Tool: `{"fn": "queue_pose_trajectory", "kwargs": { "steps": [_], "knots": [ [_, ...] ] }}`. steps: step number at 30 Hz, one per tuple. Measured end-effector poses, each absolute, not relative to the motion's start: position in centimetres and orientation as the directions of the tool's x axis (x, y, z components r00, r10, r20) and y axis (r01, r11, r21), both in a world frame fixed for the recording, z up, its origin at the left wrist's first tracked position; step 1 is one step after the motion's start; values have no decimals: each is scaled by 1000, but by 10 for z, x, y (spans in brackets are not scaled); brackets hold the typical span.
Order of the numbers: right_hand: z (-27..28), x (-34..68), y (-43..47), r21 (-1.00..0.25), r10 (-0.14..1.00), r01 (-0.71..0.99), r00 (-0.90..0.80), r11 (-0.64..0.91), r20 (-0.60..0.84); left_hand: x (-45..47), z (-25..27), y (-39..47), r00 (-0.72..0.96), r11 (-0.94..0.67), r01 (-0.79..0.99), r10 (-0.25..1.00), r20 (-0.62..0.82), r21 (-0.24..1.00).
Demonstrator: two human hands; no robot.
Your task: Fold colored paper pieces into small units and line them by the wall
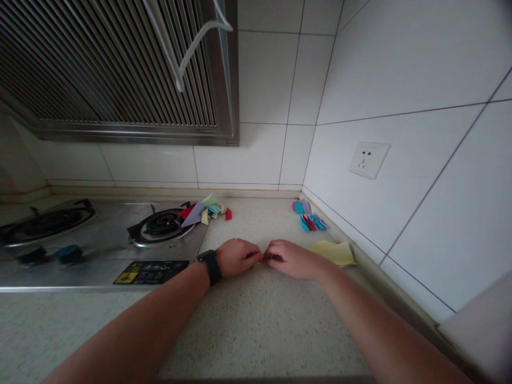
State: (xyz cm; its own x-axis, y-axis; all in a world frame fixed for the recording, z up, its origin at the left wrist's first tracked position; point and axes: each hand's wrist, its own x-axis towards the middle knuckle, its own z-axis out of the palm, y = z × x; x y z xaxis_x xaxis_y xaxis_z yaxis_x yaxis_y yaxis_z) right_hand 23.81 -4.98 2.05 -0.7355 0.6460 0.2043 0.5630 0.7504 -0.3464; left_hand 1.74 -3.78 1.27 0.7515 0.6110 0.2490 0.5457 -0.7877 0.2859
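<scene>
My left hand (239, 257), with a dark watch (210, 266) on its wrist, rests low over the speckled countertop (256, 330). Its fingers are pinched together, and the fingertips meet those of my right hand (294, 258). The right hand's fingers are curled and closed too. Whatever lies between the fingertips is too small or too hidden to make out. Beside the right wrist lies a yellow sheet of paper (335, 253), partly behind the forearm. Folded blue, red and purple paper pieces (314, 222) sit farther back, with a smaller bunch of folded paper (301, 207) behind them.
A pile of coloured paper pieces (204, 210) lies partly on the right burner (162, 225) of the gas stove (116, 245). Above hangs a range hood (120, 69). The tiled right wall (420, 176) bears a socket (369, 160) and bounds the counter.
</scene>
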Motion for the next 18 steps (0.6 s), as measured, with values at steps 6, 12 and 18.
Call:
{"fn": "queue_pose_trajectory", "kwargs": {
  "steps": [6,12,18],
  "knots": [
    [21,240,-50,-363,651,562,-734,743,195,16,12,-38,754,-797,579,603,262,171],
    [19,242,-48,-380,650,554,-734,741,197,-16,36,-18,540,-652,758,636,551,10],
    [19,242,-48,-401,654,549,-731,733,194,-76,41,9,91,-148,988,776,624,39]
  ]
}}
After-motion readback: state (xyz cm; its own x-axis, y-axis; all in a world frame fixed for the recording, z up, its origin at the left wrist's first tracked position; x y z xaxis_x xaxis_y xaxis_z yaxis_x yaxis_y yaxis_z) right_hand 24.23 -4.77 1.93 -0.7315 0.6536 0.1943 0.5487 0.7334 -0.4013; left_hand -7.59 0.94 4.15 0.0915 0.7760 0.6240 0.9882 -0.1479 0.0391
